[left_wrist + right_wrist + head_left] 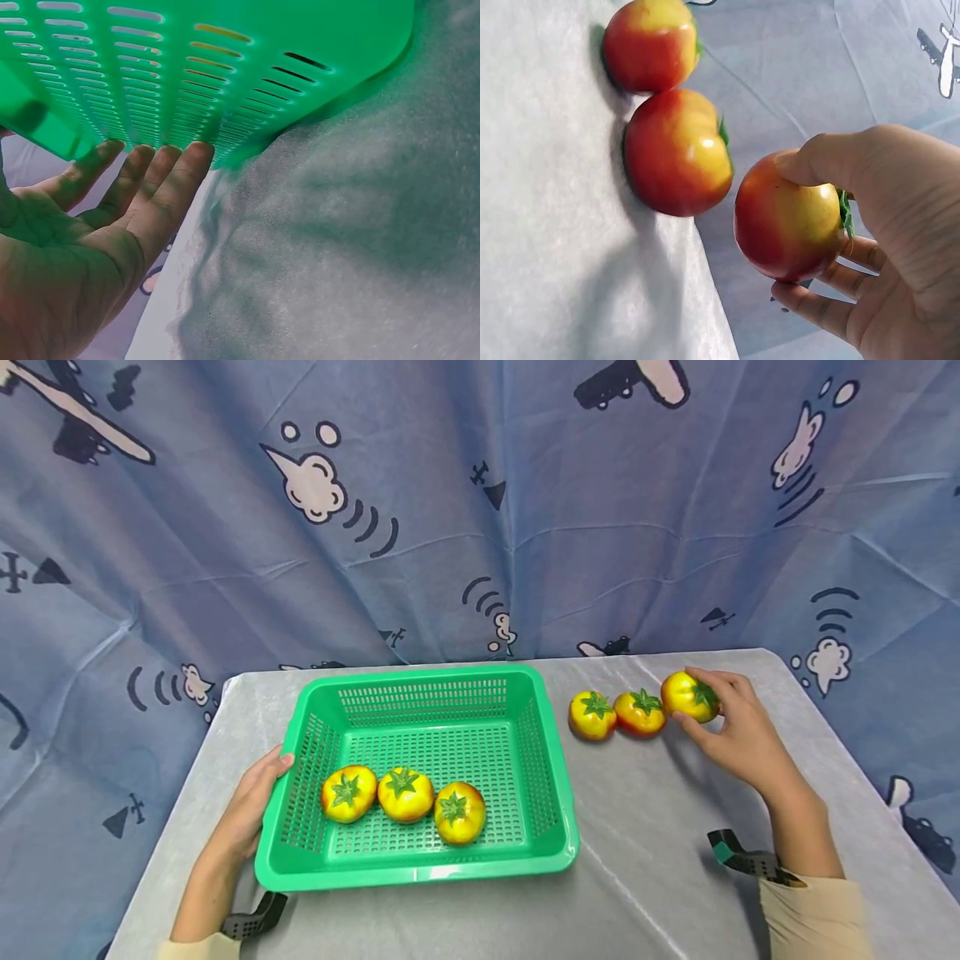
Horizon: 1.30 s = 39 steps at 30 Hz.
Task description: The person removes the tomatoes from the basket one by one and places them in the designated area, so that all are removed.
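Right hand [738, 731], thumb and fingers curved about one yellow-red tomato [682, 696]; green basket [360, 874] lies leftward, beyond two loose tomatoes [639, 713], its left side touched by the left hand's [250, 802] nearly straight fingers.

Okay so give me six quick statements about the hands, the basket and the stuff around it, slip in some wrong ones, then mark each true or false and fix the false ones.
1. Three fruits lie in the basket. True.
2. The right hand is empty. False: it holds a fruit.
3. The left hand touches the basket. True.
4. The basket is red. False: it is green.
5. In the head view, two other fruits sit on the table left of the basket. False: they sit to its right.
6. A patterned curtain hangs behind the table. True.
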Available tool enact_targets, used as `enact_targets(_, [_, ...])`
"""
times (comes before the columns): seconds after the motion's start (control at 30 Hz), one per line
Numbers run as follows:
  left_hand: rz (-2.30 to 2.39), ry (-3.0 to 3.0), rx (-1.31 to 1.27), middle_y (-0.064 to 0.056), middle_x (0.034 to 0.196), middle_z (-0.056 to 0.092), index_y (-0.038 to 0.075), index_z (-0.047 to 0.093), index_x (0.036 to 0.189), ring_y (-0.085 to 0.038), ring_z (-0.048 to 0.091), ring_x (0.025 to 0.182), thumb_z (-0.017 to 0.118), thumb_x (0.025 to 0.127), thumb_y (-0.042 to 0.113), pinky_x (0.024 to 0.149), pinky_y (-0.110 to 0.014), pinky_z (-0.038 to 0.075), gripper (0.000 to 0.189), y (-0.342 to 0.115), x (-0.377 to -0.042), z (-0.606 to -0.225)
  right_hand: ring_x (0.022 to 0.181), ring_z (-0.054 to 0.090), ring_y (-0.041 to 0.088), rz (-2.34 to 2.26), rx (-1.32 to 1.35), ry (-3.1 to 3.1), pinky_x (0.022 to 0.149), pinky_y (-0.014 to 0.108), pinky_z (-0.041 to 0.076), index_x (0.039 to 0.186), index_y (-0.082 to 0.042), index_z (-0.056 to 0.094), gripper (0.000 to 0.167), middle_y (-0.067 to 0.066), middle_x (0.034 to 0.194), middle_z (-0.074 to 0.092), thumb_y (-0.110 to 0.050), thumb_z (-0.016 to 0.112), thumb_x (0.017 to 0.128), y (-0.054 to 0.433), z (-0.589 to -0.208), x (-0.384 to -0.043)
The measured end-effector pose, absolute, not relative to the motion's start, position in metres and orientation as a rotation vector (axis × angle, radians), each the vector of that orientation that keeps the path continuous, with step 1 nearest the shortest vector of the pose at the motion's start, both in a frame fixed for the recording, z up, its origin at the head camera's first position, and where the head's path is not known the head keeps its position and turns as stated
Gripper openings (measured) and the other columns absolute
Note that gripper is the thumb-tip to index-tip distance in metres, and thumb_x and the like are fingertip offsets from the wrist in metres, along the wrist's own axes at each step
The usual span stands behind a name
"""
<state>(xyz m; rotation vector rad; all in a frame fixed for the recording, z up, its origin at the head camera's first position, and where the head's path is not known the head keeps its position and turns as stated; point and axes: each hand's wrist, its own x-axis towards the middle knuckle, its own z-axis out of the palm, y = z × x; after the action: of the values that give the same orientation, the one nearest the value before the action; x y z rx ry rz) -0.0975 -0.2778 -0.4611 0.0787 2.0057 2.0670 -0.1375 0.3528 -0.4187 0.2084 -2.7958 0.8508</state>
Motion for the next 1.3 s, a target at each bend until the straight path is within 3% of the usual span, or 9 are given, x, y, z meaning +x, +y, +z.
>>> enact_targets(0.1, [2.062, 2.016, 0.081, 0.011, 0.116, 0.074, -0.014, 0.011, 0.162, -0.011, 0.077, 0.100, 0.032, 0.117, 0.026, 0.082, -0.037, 0.069, 0.064, -0.278, -0.098, -0.460, 0.123, 0.048, 0.049, 0.842, 0.225, -2.793, 0.080, 0.012, 0.032, 0.152, -0.001, 0.051, 0.068, 0.033, 0.143, 0.046, -0.006, 0.080, 0.092, 0.356, -0.422, -0.139])
enact_targets(0.33, [2.070, 2.008, 0.098, 0.009, 0.116, 0.074, -0.015, 0.012, 0.161, -0.012, 0.078, 0.100, 0.033, 0.117, 0.025, 0.081, -0.038, 0.070, 0.063, -0.278, -0.097, -0.460, 0.123, 0.047, 0.049, 0.818, 0.208, -2.826, 0.084, 0.020, 0.034, 0.152, 0.002, 0.050, 0.067, 0.034, 0.142, 0.046, -0.007, 0.079, 0.093, 0.362, -0.429, -0.140])
enact_targets(0.5, [2.068, 1.997, 0.121, 0.009, 0.116, 0.074, -0.016, 0.011, 0.161, -0.012, 0.078, 0.100, 0.032, 0.117, 0.026, 0.081, -0.038, 0.069, 0.064, -0.279, -0.097, -0.461, 0.125, 0.046, 0.050, 0.827, 0.210, -2.838, 0.089, 0.044, 0.045, 0.152, 0.003, 0.049, 0.067, 0.035, 0.141, 0.046, -0.008, 0.078, 0.093, 0.365, -0.434, -0.142])
enact_targets(0.6, [2.069, 1.991, 0.128, 0.009, 0.117, 0.073, -0.016, 0.010, 0.161, -0.012, 0.077, 0.101, 0.032, 0.117, 0.026, 0.082, -0.038, 0.069, 0.065, -0.279, -0.097, -0.461, 0.126, 0.045, 0.052, 0.839, 0.219, -2.841, 0.090, 0.061, 0.045, 0.152, 0.004, 0.048, 0.067, 0.036, 0.141, 0.045, -0.007, 0.077, 0.094, 0.367, -0.437, -0.143])
enact_targets(0.87, [2.072, 1.987, 0.126, 0.010, 0.117, 0.073, -0.015, 0.009, 0.162, -0.012, 0.077, 0.102, 0.032, 0.117, 0.026, 0.083, -0.037, 0.069, 0.064, -0.278, -0.097, -0.460, 0.131, 0.043, 0.058, 0.872, 0.193, -2.881, 0.102, 0.080, 0.042, 0.158, 0.003, 0.040, 0.076, 0.041, 0.146, 0.042, -0.008, 0.078, 0.093, 0.370, -0.441, -0.143])
enact_targets(1.1, [2.068, 1.991, 0.109, 0.010, 0.117, 0.073, -0.015, 0.010, 0.162, -0.011, 0.077, 0.102, 0.032, 0.117, 0.025, 0.082, -0.037, 0.069, 0.064, -0.278, -0.097, -0.461, 0.130, 0.044, 0.060, 0.858, 0.147, -2.938, 0.103, 0.083, 0.041, 0.162, 0.005, 0.030, 0.084, 0.044, 0.147, 0.039, -0.012, 0.077, 0.095, 0.372, -0.445, -0.143])
enact_targets(1.3, [2.083, 1.977, 0.101, 0.009, 0.116, 0.074, -0.015, 0.010, 0.161, -0.012, 0.077, 0.102, 0.032, 0.117, 0.026, 0.082, -0.037, 0.069, 0.064, -0.278, -0.097, -0.461, 0.129, 0.044, 0.059, 0.836, 0.161, -2.932, 0.104, 0.081, 0.040, 0.154, 0.013, 0.037, 0.076, 0.043, 0.144, 0.042, -0.011, 0.078, 0.094, 0.372, -0.448, -0.145])
